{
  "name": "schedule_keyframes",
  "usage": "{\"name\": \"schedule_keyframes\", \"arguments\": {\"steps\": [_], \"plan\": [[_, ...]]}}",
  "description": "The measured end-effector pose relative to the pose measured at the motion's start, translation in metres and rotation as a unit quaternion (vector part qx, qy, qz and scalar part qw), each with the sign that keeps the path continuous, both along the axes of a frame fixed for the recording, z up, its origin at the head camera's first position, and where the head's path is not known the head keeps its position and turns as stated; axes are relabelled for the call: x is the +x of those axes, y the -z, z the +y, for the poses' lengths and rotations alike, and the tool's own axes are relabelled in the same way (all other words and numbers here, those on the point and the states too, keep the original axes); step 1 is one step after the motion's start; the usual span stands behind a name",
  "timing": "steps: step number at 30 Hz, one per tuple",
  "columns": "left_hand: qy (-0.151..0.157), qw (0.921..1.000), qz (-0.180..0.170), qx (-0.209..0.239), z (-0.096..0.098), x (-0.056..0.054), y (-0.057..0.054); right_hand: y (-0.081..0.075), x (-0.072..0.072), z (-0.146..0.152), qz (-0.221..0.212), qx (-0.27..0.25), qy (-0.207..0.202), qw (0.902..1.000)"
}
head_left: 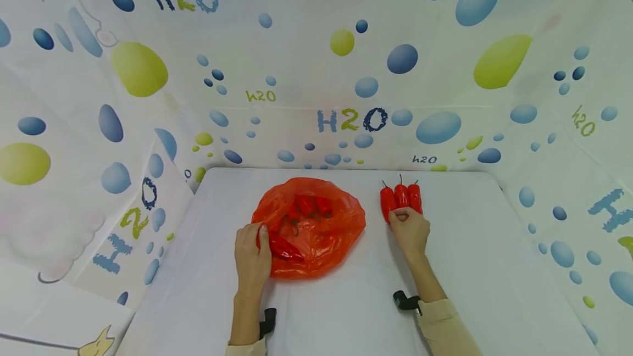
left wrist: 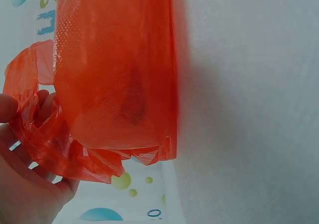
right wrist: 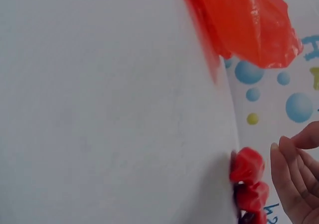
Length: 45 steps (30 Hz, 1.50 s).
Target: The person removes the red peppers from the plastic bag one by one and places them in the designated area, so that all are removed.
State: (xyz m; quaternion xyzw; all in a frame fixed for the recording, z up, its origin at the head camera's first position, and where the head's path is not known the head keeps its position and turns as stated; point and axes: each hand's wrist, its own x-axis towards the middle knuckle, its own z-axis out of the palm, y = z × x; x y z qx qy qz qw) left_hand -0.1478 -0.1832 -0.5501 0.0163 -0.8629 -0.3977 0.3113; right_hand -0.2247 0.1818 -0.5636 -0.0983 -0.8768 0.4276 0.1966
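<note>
A red plastic bag (head_left: 336, 246) stands with its mouth spread wide on the white table. Inside it lie several red chili peppers (head_left: 306, 205), with another pepper (head_left: 284, 249) near the front left. My left hand (head_left: 253, 257) holds the bag's left rim, thumb and fingers on either side of the film (left wrist: 47, 139). To the right, three glossy red peppers (head_left: 401, 196) lie side by side, stems pointing away. My right hand (head_left: 411, 232) is over their near ends; in the right wrist view its thumb and fingertips come together beside the peppers (right wrist: 249, 167), with nothing between them.
The white table (head_left: 341, 312) ends at a back edge just beyond the bag and peppers. Behind and at both sides hangs a white sheet (head_left: 296, 59) printed with blue and green spots. Dark wrist cameras (head_left: 406, 301) stick out inward from both forearms.
</note>
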Motion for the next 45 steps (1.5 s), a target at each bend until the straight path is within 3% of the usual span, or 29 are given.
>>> {"name": "schedule_keyframes", "arguments": {"steps": [10,23,34,45], "plan": [[0.0,1.0,0.004,-0.001,0.001,-0.002,0.001,-0.024,0.006,-0.016,0.017,-0.024,-0.039,0.9988],[-0.001,1.0,0.0,0.001,0.001,-0.002,0.0,-0.037,0.018,-0.042,0.037,-0.052,-0.081,0.9947],[-0.007,1.0,-0.005,0.001,0.001,0.0,-0.001,-0.035,0.028,-0.069,0.034,-0.072,-0.15,0.9854],[-0.006,1.0,0.004,-0.001,0.0,0.0,0.0,-0.031,0.035,-0.088,0.063,-0.061,-0.209,0.9739]]}}
